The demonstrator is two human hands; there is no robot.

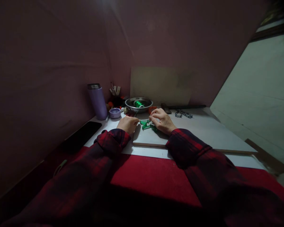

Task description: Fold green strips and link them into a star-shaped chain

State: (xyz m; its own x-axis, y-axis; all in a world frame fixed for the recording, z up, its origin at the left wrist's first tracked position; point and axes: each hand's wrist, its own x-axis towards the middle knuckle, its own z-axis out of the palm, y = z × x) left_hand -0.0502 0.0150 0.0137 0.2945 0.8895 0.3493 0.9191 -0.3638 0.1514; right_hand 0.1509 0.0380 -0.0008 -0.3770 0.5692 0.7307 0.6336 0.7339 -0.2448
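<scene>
Between my hands is a small metal frame wrapped in green thread (146, 124), just over the white board. My left hand (129, 124) is closed at its left end, fingers pinched where a green strand comes in. That strand runs up to a shiny green thread spool (138, 104) lying in a metal bowl (128, 105). My right hand (163, 121) pinches the frame's right end between thumb and fingers. Part of the green-wrapped piece hangs below, near the right palm. The exact fingertip contact is too small to make out.
Bare metal frames (183, 114) lie on the white board (210, 132) to the right. A hammer (166, 108) rests behind them. At left stand a purple tumbler (98, 102), a small purple dish (115, 113) and a dark phone (85, 132). Red cloth (151, 173) covers the near side.
</scene>
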